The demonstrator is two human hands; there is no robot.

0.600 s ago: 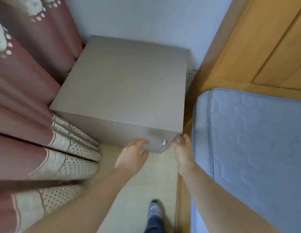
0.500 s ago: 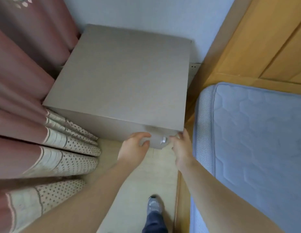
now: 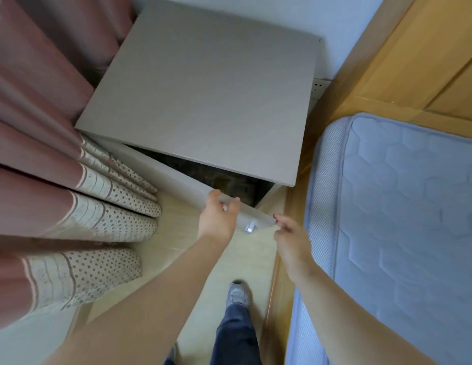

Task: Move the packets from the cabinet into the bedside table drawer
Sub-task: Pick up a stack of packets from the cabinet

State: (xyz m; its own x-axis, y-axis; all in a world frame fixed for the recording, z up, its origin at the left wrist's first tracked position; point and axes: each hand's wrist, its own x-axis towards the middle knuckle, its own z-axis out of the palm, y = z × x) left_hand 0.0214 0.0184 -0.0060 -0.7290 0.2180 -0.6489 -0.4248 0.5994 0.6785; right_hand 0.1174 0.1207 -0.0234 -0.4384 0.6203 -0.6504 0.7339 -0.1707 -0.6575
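Gripping the top edge of the drawer [image 3: 176, 180], the left hand [image 3: 216, 219] has its fingers curled over the front panel and its thumb on the outer face, just left of the small metal knob [image 3: 250, 228]. The right hand [image 3: 292, 241] is at the right-hand end of the same panel. Its forefinger tip touches the corner and the thumb sits just below, but I cannot tell whether it pinches the panel or only touches it.

The drawer stands partway out of the grey bedside table [image 3: 203, 88], its front panel slanting across the view below the table top. The gap between panel and top shows a dark inside, and what lies in it cannot be made out.

Dusty-pink curtains [image 3: 45, 154] with a pale dotted hem hang to the left of the table, their folds reaching the light floor [image 3: 176, 246] and brushing the table's left side. To the right lies a blue quilted mattress [image 3: 400, 206] on a wooden bed frame [image 3: 279, 259], with a wooden headboard [image 3: 427, 61] above it. A white socket strip [image 3: 317, 86] shows in the narrow gap between table and headboard, against the pale wall [image 3: 282, 11]. Below the hands, a grey shoe [image 3: 238, 295] and a dark blue trouser leg [image 3: 236, 335] stand on the floor beside the bed frame.
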